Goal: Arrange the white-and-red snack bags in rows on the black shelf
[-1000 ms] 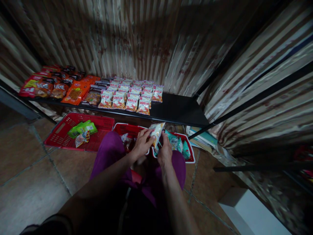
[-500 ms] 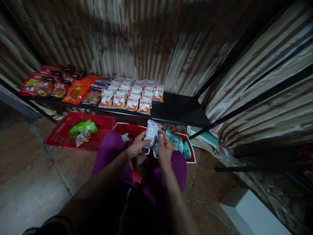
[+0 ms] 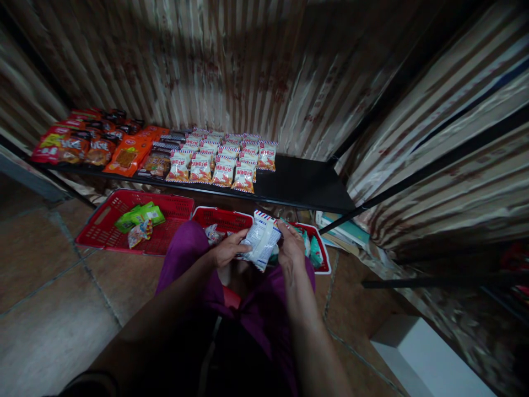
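Note:
A snack packet (image 3: 262, 241), its pale printed back facing me and a striped edge at the top, is held above my lap. My left hand (image 3: 232, 247) pinches its left side, thumb on the front. At the upper right, my right hand (image 3: 290, 241) grips the packet's edge, with some fingers hidden. Beyond it, rows of similar white-and-orange snack packets (image 3: 223, 171) stand on the low black shelf (image 3: 301, 182). Under my hands sits a red basket (image 3: 225, 219) with a few packets, partly covered by my arm.
Orange and red snack bags (image 3: 126, 157) fill the shelf's left end. A red basket (image 3: 177, 207) with green packets stands on the floor at left. Another basket (image 3: 326, 264) at right holds teal packets. A slanting black shelf post (image 3: 397, 190) and a white box (image 3: 430, 353) are to the right.
The packet has moved slightly down and right, turning so its back shows more fully. My right hand has shifted right to its upper edge. The shelf and baskets look the same.

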Action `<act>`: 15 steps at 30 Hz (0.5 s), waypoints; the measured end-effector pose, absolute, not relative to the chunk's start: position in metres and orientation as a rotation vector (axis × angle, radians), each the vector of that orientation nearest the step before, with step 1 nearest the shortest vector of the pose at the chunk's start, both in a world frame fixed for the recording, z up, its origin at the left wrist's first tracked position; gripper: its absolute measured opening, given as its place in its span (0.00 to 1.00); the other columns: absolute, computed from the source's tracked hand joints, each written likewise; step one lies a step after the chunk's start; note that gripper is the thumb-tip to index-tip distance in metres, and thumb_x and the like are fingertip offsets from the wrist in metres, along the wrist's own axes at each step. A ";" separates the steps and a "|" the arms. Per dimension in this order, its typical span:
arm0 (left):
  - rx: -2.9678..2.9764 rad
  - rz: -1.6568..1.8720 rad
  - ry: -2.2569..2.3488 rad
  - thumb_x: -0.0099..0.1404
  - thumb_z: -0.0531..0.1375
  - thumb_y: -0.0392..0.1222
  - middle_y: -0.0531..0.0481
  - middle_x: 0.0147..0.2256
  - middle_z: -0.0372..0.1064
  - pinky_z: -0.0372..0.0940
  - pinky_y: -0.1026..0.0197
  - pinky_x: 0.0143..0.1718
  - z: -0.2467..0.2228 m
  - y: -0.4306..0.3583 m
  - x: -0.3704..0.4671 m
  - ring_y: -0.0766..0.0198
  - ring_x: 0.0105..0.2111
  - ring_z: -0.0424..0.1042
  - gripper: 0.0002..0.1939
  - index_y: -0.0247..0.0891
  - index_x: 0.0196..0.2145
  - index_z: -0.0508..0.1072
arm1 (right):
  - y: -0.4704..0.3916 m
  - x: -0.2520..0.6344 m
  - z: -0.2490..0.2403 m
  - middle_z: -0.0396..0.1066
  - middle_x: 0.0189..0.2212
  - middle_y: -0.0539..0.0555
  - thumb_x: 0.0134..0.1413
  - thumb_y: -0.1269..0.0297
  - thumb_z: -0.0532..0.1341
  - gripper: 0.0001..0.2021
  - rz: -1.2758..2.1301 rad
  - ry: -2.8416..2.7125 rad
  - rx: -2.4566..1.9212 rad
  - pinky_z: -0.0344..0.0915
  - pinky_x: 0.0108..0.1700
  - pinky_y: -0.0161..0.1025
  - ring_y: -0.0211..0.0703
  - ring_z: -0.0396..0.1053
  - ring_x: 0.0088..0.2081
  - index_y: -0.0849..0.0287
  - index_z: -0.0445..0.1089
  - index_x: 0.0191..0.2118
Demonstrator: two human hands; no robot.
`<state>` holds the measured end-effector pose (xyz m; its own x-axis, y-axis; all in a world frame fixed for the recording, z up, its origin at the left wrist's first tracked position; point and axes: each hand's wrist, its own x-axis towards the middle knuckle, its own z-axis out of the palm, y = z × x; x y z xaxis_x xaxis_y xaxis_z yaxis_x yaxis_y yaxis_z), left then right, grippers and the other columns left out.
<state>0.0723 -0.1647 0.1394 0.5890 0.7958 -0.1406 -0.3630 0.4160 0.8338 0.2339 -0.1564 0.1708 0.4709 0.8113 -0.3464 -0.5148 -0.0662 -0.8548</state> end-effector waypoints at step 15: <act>0.681 0.867 0.624 0.44 0.70 0.43 0.46 0.39 0.73 0.63 0.64 0.36 0.134 -0.167 0.074 0.64 0.33 0.71 0.29 0.36 0.45 0.71 | -0.155 0.229 0.158 0.74 0.25 0.45 0.31 0.54 0.70 0.18 1.037 -0.399 -1.224 0.64 0.27 0.31 0.33 0.68 0.25 0.57 0.72 0.31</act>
